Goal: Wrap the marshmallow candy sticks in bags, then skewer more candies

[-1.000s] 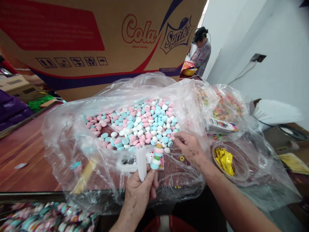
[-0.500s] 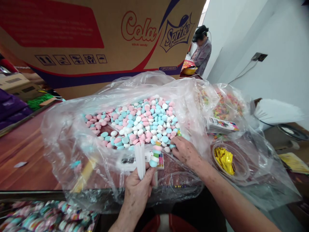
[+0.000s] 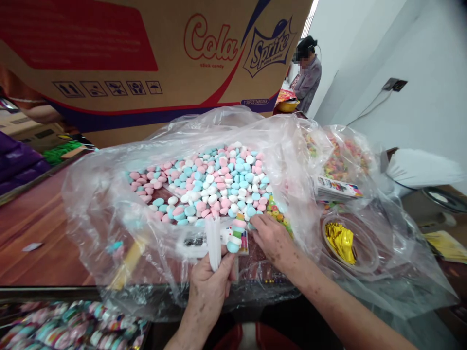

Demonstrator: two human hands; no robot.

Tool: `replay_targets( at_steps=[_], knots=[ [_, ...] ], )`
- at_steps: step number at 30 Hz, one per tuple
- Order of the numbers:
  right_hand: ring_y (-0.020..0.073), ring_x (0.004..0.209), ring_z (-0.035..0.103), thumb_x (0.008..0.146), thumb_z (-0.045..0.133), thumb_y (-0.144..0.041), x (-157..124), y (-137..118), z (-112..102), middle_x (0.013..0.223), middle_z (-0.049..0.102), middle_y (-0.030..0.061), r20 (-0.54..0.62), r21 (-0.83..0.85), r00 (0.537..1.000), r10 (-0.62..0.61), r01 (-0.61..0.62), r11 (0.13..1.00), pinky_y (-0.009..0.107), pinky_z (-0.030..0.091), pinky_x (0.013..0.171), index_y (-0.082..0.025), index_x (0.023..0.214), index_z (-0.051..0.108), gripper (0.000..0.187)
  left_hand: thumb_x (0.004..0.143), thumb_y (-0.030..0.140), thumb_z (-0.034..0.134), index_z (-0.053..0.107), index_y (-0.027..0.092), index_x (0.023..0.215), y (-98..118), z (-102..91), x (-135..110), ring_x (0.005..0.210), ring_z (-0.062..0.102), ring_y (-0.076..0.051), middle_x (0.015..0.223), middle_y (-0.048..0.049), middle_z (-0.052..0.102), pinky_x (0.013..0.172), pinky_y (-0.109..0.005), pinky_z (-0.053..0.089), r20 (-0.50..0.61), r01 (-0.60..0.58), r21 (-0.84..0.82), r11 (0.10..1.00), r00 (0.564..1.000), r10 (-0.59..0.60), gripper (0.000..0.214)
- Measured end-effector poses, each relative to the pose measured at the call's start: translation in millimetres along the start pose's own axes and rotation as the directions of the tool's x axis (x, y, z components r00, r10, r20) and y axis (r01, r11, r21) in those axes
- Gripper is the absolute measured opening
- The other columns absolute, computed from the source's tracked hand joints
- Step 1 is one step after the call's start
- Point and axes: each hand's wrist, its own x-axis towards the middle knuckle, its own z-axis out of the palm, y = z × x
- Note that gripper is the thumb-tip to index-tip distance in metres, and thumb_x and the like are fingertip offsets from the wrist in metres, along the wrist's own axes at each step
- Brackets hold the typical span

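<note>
My left hand (image 3: 211, 282) is closed around a bundle of thin white sticks (image 3: 214, 243) and a candy skewer (image 3: 235, 236), both upright. The skewer carries stacked pink, green, white and blue pieces. My right hand (image 3: 272, 240) is just right of the skewer, fingers bent and pinched together. A light blue candy (image 3: 251, 226) shows partly at its fingertips. Beyond both hands spreads a pile of pink, blue and white candies (image 3: 211, 184) on clear plastic sheeting (image 3: 98, 194). Yellow and green ring candies (image 3: 275, 211) lie at the pile's right edge.
A large cardboard box (image 3: 120, 112) stands behind the pile. At right are printed cards (image 3: 337, 188), a clear tub (image 3: 372, 250) of gold packets (image 3: 340, 240), and bagged colourful candy (image 3: 335, 158). Finished-looking candy skewers (image 3: 69, 325) fill the lower left. A person (image 3: 308, 75) stands at the back.
My right hand has moved left and nearer to me, towards the skewer, uncovering the yellow and green ring candies. My left hand keeps its hold, almost unmoved.
</note>
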Motion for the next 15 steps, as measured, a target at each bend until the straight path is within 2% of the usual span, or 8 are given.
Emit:
replay_targets(
  at_steps=[4,7,11,15],
  knots=[
    [0.0248,0.093,0.054,0.074,0.051,-0.004,0.7,3.7,3.4,0.089,0.063,0.0072,-0.056,0.176,0.996,0.065,-0.054,0.983,0.039,0.040,0.090,-0.020,0.080,0.062,0.021,0.071,0.041,0.069,0.069,0.012,0.084,1.5,-0.1,-0.9,0.030,0.034,-0.004,0.043,0.0056,0.050,0.032,-0.016,0.019,-0.001,0.025,0.035,0.999,1.000,-0.025,0.032],
    [0.0226,0.082,0.057,0.074,0.057,-0.014,5.3,11.4,-0.3,0.081,0.061,0.0041,-0.102,0.376,0.976,0.193,-0.141,0.916,0.039,0.045,0.081,-0.020,0.084,0.061,0.013,0.071,0.042,0.069,0.068,0.013,0.083,-0.8,-1.8,-0.5,0.030,0.034,-0.005,0.043,0.0053,0.051,0.032,-0.017,0.020,0.020,0.040,0.055,0.998,0.999,-0.041,0.031],
    [0.0182,0.075,0.060,0.076,0.059,-0.030,11.3,13.1,-11.3,0.085,0.064,0.0026,-0.049,0.684,0.938,0.342,-0.218,0.696,0.033,0.049,0.068,-0.020,0.091,0.059,0.019,0.073,0.041,0.067,0.069,0.014,0.079,-8.2,-5.2,3.3,0.034,0.033,-0.006,0.044,0.0045,0.051,0.034,-0.018,0.020,0.107,-0.004,0.119,0.993,0.994,-0.008,0.027],
    [0.0174,0.078,0.062,0.068,0.067,-0.031,14.6,5.4,-19.0,0.088,0.066,0.0022,0.062,0.851,0.916,0.396,-0.256,0.459,0.031,0.051,0.067,-0.019,0.088,0.063,0.023,0.074,0.039,0.065,0.070,0.015,0.078,-14.5,-7.5,8.0,0.037,0.034,-0.008,0.043,0.0043,0.051,0.037,-0.020,0.022,0.153,-0.070,0.178,0.982,0.987,0.042,0.025]
  ],
)
